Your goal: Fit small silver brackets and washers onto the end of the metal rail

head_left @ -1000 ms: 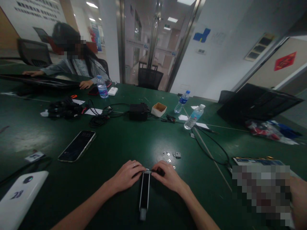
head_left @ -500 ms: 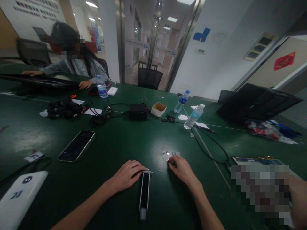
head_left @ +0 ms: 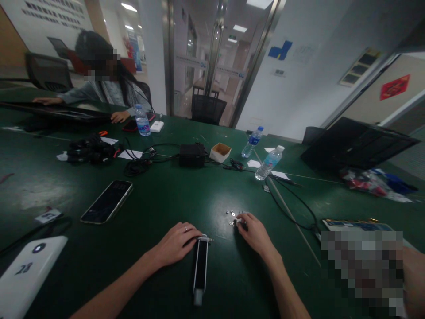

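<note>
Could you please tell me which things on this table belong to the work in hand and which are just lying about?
In use: bar, touched by the left hand; small metal parts at the right hand.
Lying about: phone, water bottle, black box, cables.
</note>
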### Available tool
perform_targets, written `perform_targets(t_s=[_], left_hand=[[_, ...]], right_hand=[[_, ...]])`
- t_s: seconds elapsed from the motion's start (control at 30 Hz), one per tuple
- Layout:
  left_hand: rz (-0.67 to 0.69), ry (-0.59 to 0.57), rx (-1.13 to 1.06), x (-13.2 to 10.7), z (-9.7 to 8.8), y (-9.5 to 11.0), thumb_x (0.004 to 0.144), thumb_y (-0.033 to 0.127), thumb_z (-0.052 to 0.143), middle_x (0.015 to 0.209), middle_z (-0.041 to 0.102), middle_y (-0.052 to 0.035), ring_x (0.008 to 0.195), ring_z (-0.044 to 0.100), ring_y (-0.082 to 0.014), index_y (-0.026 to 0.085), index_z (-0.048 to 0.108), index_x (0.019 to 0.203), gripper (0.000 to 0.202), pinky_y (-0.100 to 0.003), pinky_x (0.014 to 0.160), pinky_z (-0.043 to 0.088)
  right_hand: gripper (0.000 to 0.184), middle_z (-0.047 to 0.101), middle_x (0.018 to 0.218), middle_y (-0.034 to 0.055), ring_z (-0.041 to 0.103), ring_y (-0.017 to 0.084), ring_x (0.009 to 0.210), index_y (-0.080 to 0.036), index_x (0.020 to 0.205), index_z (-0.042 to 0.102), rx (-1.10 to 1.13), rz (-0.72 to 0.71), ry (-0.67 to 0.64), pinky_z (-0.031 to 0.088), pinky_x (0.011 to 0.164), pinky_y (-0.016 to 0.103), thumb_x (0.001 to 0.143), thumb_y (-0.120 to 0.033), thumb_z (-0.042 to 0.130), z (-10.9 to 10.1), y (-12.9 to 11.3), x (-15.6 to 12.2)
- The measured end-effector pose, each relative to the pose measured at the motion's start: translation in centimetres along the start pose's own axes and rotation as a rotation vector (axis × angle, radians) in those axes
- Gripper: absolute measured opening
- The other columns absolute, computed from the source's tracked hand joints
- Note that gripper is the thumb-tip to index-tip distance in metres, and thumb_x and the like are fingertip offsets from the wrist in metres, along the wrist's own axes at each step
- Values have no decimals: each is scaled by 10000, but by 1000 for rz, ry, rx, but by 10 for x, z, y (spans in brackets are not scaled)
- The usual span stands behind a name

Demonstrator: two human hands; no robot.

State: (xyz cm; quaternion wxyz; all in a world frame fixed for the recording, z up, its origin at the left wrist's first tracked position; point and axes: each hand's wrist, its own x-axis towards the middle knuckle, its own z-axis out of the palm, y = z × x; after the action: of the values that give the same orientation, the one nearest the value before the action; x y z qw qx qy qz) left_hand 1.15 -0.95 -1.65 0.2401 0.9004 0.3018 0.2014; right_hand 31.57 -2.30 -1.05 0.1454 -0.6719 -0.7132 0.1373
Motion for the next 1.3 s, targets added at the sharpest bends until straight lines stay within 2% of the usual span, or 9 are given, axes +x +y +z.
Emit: perform_targets(t_s=[0.27, 0.47, 0.63, 0.77, 0.97, 1.13, 1.3], left_hand=[[-9, -7, 8, 1, 0, 1, 922, 109, 507, 1074, 649, -40, 967, 597, -193, 226, 606, 1179, 300, -313, 833, 446], [-23, -8, 4, 0, 1, 1, 921, 115, 493, 1074, 650, -34, 978, 593, -191, 237, 608, 1172, 302, -308, 845, 447], [-40, -2, -5, -1, 1, 1, 914, 139, 501, 1092, 646, -42, 989, 589, -196, 230, 610, 1168, 291, -320, 866, 457], [-61, 48, 2, -3, 2, 0, 898, 153, 514, 1137, 628, -52, 1029, 576, -208, 221, 596, 1179, 301, -345, 909, 454], [-53, 141, 25, -3, 5, -2, 924, 188, 492, 1082, 641, -61, 958, 589, -198, 193, 617, 1131, 242, -313, 842, 472], [77, 189, 18, -3, 8, -2, 950, 179, 483, 974, 660, -56, 885, 604, -180, 184, 640, 1055, 188, -297, 788, 461], [190, 217, -1, -4, 11, 2, 949, 167, 474, 913, 675, -63, 815, 610, -170, 169, 652, 989, 183, -302, 760, 452]], right_hand=[[134, 620, 912, 77, 605, 190, 808, -180, 873, 643, -14, 32, -48, 444, 740, 285, 857, -182, 510, 5, 4, 3], [77, 628, 817, 70, 592, 197, 767, -167, 794, 619, -31, 82, -72, 430, 700, 291, 799, -225, 568, 4, 2, 2], [67, 626, 816, 61, 582, 191, 767, -169, 779, 618, -9, 42, -74, 429, 703, 292, 786, -205, 562, 4, 0, 1], [58, 628, 820, 57, 578, 185, 751, -174, 781, 607, 44, 6, -40, 435, 699, 294, 788, -182, 550, 5, -6, 2], [53, 618, 772, 20, 561, 155, 696, -194, 794, 602, 283, -234, 42, 439, 654, 267, 802, -169, 555, 13, -37, -6], [94, 637, 754, 27, 565, 152, 700, -199, 818, 627, 460, -440, 39, 455, 642, 267, 875, -222, 556, 30, -73, -18], [126, 661, 767, 37, 583, 154, 720, -200, 827, 630, 562, -564, 85, 476, 678, 285, 918, -247, 557, 47, -83, -23]])
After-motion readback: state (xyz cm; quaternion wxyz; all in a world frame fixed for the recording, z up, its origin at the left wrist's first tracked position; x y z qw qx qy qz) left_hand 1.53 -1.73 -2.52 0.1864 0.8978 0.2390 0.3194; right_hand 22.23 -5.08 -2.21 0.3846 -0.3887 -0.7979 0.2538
